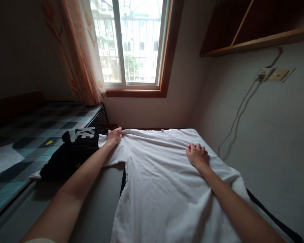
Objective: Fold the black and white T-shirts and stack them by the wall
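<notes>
A white T-shirt (157, 175) lies spread out in front of me, its collar end toward the window and a small tag at its far edge. My left hand (115, 135) is closed on the shirt's left shoulder, beside the sleeve. On the right part of the chest, my right hand (197, 154) rests with curled fingers closed on the cloth; its fingertips are partly hidden. Folds run across the fabric between both hands. Just left of my left hand is a bunched black garment (71, 152) with white lettering.
A grey surface (101, 202) lies under the shirt. On the left is a bed with a checked cover (53, 118) and a white sheet (3, 158). The wall with cables (239, 111) borders the right side, below a wooden shelf (258, 38). A curtained window (139, 44) is ahead.
</notes>
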Demonstrator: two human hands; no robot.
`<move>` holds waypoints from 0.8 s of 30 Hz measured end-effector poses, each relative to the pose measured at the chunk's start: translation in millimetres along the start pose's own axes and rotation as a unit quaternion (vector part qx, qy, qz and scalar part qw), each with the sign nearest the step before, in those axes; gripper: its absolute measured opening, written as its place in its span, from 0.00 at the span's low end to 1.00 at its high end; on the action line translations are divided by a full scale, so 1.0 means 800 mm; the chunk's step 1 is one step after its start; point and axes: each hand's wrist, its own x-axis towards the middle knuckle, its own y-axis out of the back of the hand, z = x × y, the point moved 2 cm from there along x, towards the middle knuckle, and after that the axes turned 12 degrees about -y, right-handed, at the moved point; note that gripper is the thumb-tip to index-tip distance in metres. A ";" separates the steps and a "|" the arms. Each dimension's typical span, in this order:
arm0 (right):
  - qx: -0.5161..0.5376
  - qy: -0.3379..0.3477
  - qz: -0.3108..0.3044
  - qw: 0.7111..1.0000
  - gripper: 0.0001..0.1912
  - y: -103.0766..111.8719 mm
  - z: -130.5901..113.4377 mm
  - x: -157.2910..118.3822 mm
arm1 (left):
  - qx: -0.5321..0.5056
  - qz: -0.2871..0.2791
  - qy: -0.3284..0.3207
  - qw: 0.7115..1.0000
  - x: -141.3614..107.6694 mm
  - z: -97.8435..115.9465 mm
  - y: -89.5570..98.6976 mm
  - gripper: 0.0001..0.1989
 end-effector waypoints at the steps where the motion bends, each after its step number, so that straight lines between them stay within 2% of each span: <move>1: -0.003 0.005 -0.003 1.000 0.14 0.001 0.000 0.002 | -0.002 0.003 0.004 1.000 0.000 0.000 0.001 0.11; 7: -0.014 0.029 -0.027 0.999 0.17 0.009 0.021 0.038 | -0.004 0.036 0.020 0.999 0.009 -0.002 0.007 0.11; 11: 0.015 -0.006 -0.046 0.999 0.20 0.020 0.061 0.063 | 0.003 0.040 0.047 0.998 0.015 -0.004 0.009 0.11; 15: 0.045 -0.003 -0.086 0.995 0.23 0.024 0.112 0.062 | 0.020 0.017 0.069 0.997 0.013 -0.003 0.009 0.10; 17: 0.062 0.017 -0.102 0.993 0.23 0.025 0.138 0.054 | 0.027 0.032 0.039 0.998 0.008 0.002 0.011 0.11; 20: 0.073 0.003 -0.105 0.992 0.19 0.029 0.174 0.043 | -0.009 0.069 -0.061 0.996 -0.011 0.012 0.018 0.12; 22: 0.055 -0.027 -0.111 0.992 0.15 0.034 0.194 0.037 | -0.082 0.046 -0.144 0.985 -0.033 0.020 0.021 0.09; 24: 0.034 -0.048 -0.123 0.991 0.17 0.040 0.210 0.032 | -0.168 -0.016 -0.223 0.960 -0.066 0.029 0.024 0.06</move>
